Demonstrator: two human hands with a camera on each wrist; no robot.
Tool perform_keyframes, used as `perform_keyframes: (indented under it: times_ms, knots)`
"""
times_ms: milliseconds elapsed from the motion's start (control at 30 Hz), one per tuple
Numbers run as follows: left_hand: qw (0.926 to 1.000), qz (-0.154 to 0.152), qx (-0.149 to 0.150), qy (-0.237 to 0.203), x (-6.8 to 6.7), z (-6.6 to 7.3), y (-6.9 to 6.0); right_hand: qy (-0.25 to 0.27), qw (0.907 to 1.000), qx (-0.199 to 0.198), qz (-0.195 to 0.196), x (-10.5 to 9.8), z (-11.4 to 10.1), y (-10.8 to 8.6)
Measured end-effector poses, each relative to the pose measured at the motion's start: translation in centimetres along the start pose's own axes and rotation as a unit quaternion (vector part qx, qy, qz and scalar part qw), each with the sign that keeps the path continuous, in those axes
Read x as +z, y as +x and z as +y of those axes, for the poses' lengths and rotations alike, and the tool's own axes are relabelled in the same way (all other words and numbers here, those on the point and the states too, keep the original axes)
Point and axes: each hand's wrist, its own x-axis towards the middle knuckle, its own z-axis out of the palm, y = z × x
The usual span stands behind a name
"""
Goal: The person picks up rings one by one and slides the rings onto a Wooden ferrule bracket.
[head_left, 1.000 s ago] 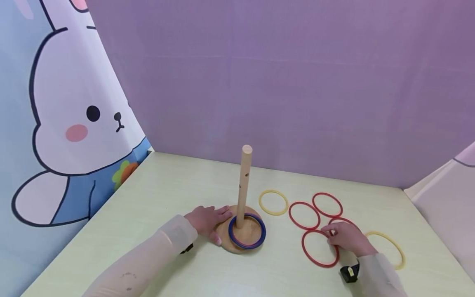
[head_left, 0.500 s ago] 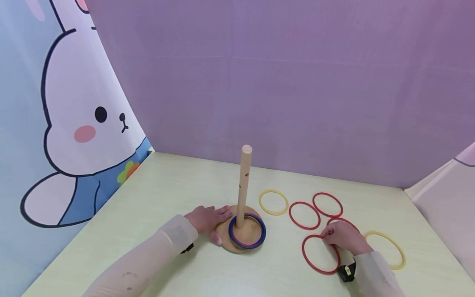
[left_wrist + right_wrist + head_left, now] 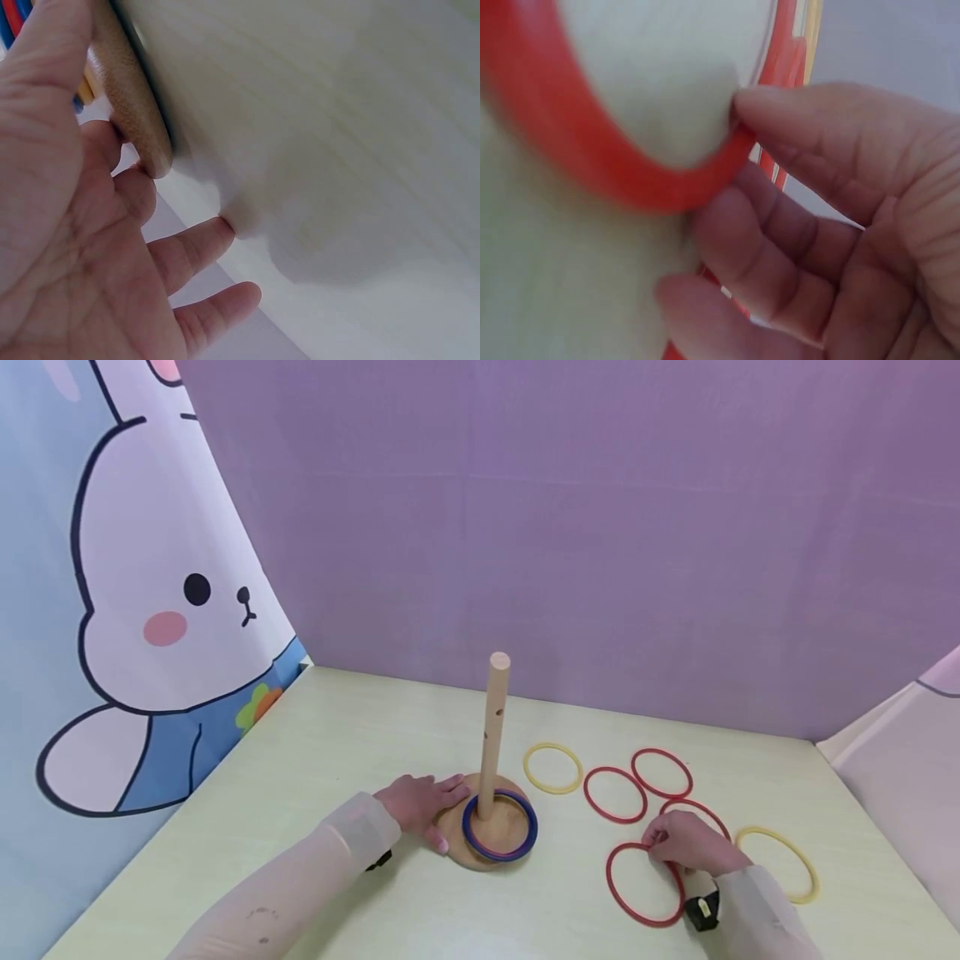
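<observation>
A round wooden base (image 3: 465, 852) with an upright peg (image 3: 492, 727) stands mid-table. Blue rings (image 3: 529, 839) and a thin red or pink one lie around the peg's foot, off-centre. My left hand (image 3: 416, 806) rests on the base's left edge, fingers spread; in the left wrist view the hand (image 3: 90, 247) touches the edge of the wooden disc (image 3: 135, 97). My right hand (image 3: 693, 843) pinches the top right of the nearest red ring (image 3: 617, 893). The right wrist view shows thumb and fingers of the hand (image 3: 840, 202) on that red ring (image 3: 645, 187).
Red rings (image 3: 615, 821) (image 3: 662, 750) lie right of the peg, with another red ring (image 3: 693, 802) just beyond my right hand. One yellow ring (image 3: 551, 792) is behind the base; a second yellow ring (image 3: 810, 872) lies at far right. A purple cloth (image 3: 562, 552) backs the table.
The nearest red ring has moved toward the table's front, away from the red ring behind it, with my right hand closing on its rim. My left hand has stayed on the base.
</observation>
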Motion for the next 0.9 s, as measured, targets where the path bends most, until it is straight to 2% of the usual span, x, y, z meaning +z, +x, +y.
perform_keyframes:
  times_ms: [100,333,667,900]
  knots:
    - [1.0,0.002,0.001,-0.001,0.06,0.03,0.09,0.01,0.9997,-0.004,-0.02,-0.1,0.05,-0.11]
    - [0.9999,0.007,0.007,-0.005,0.09,0.13,0.28,0.021,0.9996,0.015,-0.014,-0.04,0.03,-0.14]
    - [0.9997,0.013,0.013,-0.014,-0.01,0.12,0.46,0.089,0.9929,-0.05,-0.061,-0.36,0.77,-0.2]
    - [0.9998,0.011,0.013,-0.013,-0.04,0.27,0.46,0.133,0.9864,-0.049,-0.083,-0.31,0.91,-0.51]
